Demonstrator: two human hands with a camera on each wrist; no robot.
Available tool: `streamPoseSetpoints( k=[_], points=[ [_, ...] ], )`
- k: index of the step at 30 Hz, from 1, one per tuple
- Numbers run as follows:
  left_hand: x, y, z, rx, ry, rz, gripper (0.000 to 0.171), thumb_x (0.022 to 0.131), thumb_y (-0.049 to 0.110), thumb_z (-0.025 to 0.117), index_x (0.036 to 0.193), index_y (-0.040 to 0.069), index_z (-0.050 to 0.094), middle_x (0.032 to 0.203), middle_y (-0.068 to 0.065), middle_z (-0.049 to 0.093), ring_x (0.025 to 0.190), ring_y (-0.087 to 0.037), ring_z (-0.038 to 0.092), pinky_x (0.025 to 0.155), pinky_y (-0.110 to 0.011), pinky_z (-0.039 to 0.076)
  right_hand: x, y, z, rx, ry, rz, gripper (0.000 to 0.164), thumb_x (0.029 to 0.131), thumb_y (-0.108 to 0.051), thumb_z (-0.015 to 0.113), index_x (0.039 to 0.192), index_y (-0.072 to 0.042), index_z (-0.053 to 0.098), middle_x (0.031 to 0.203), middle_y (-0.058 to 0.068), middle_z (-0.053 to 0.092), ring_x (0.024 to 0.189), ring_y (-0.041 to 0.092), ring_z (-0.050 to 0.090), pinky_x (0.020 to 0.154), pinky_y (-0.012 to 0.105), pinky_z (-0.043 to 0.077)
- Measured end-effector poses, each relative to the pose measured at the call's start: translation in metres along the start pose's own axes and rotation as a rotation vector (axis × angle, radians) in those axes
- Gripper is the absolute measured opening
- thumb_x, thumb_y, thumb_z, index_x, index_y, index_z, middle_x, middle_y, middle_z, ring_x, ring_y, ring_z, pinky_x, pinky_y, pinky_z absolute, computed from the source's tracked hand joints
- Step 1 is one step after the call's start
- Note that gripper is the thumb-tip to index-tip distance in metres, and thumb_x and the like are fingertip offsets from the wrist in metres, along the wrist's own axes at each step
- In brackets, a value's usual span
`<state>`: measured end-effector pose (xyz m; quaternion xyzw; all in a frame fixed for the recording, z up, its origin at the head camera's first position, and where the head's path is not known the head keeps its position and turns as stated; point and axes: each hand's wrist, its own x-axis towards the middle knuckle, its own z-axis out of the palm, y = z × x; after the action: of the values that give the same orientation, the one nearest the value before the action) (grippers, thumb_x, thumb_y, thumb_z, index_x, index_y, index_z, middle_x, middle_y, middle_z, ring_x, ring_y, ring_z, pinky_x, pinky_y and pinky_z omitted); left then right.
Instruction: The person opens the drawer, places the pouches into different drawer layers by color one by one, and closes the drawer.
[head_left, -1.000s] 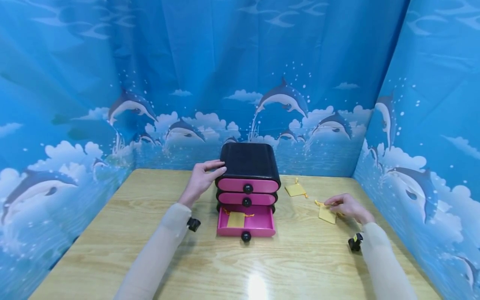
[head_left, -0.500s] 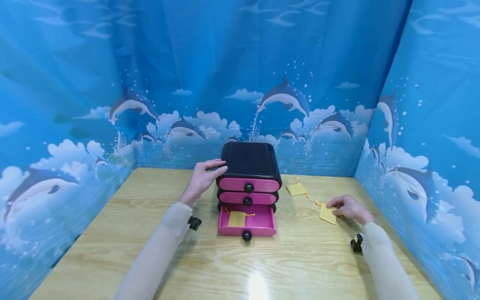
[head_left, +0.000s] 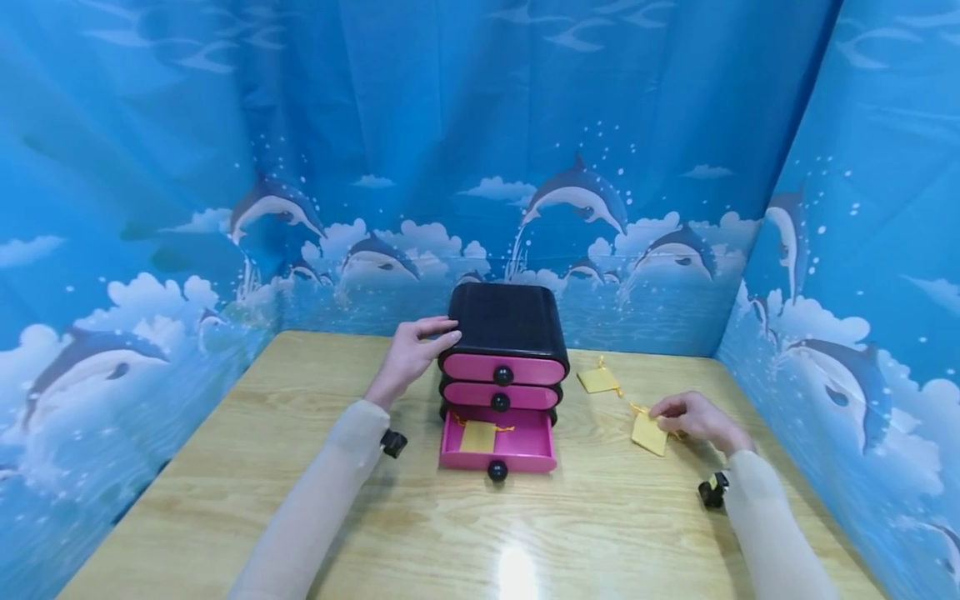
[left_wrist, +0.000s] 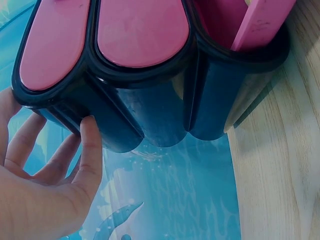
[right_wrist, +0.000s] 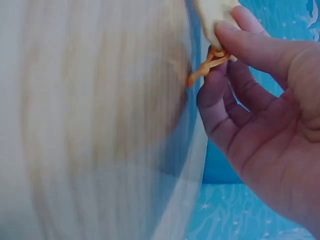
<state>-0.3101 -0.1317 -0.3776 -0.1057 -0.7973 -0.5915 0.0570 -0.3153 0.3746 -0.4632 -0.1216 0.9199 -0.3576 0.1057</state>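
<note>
In the head view, a black organizer [head_left: 510, 317] with pink drawers stands on the table. My left hand [head_left: 411, 354] rests at its upper left edge; in the left wrist view the thumb [left_wrist: 91, 145] touches the black side wall. The bottom drawer [head_left: 531, 440] is pulled out, holding a small yellow drawstring pouch [head_left: 477, 437]. To the right, my right hand [head_left: 697, 417] pinches a second yellow pouch [head_left: 648, 433] between thumb and index finger. The right wrist view shows that pouch [right_wrist: 212, 22] with its orange cord beside the fingers.
Behind the pinched pouch lies another yellow pouch [head_left: 597, 381], right of the organizer. The two upper drawers, the top one [head_left: 480, 368] included, are closed. A blue dolphin-print curtain [head_left: 420, 167] borders the wooden table [head_left: 420, 533] at the back and sides.
The pouch at my right hand has shifted slightly left and turned a little as the fingers took hold of it. The left hand stays on the organizer. The head view has drifted slightly.
</note>
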Motion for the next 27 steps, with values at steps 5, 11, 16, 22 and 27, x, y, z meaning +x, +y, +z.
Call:
streamPoseSetpoints(
  k=[5,11,16,22,27],
  points=[
    [-0.001,0.001,0.001,0.007,-0.002,-0.001,0.044,0.089,0.042,0.071,0.127,0.020,0.067,0.149,-0.005,0.049,0.143,-0.024,0.036,0.111,-0.049,0.040,0.001,-0.011,0.005,0.046,0.008,-0.016,0.031,0.092,-0.019,0.069,0.118,-0.003,0.068,0.113,0.014,0.068,0.093,0.014,0.061,0.073,0.027,0.054],
    [-0.003,0.003,0.000,0.007,-0.005,0.009,0.045,0.089,0.043,0.071,0.127,0.019,0.067,0.149,-0.006,0.049,0.143,-0.026,0.036,0.109,-0.050,0.041,0.004,-0.028,0.008,0.112,0.024,-0.044,0.033,0.093,-0.022,0.068,0.119,-0.002,0.067,0.113,0.016,0.069,0.089,0.013,0.064,0.072,0.036,0.057],
    [-0.003,0.002,-0.001,0.000,-0.001,0.007,0.045,0.089,0.044,0.071,0.127,0.019,0.067,0.148,-0.005,0.049,0.143,-0.026,0.037,0.110,-0.050,0.040,0.006,-0.039,0.011,0.090,0.062,-0.052,0.033,0.092,-0.025,0.069,0.118,-0.003,0.068,0.113,0.015,0.070,0.091,0.013,0.064,0.078,0.037,0.056],
    [-0.002,0.002,-0.001,-0.010,-0.014,-0.014,0.045,0.090,0.041,0.070,0.128,0.018,0.066,0.151,-0.007,0.046,0.145,-0.026,0.033,0.112,-0.050,0.038,0.005,-0.047,0.014,0.108,0.090,-0.065,0.034,0.091,-0.026,0.070,0.117,-0.003,0.069,0.116,0.016,0.069,0.093,0.014,0.066,0.084,0.039,0.056],
    [-0.006,0.011,-0.001,0.001,-0.023,-0.035,0.044,0.094,0.032,0.068,0.132,0.012,0.062,0.153,-0.010,0.043,0.146,-0.029,0.031,0.112,-0.051,0.037,0.006,-0.056,0.017,0.117,0.104,-0.057,0.032,0.089,-0.028,0.073,0.113,-0.006,0.072,0.113,0.013,0.071,0.091,0.013,0.066,0.086,0.044,0.055]
  ],
)
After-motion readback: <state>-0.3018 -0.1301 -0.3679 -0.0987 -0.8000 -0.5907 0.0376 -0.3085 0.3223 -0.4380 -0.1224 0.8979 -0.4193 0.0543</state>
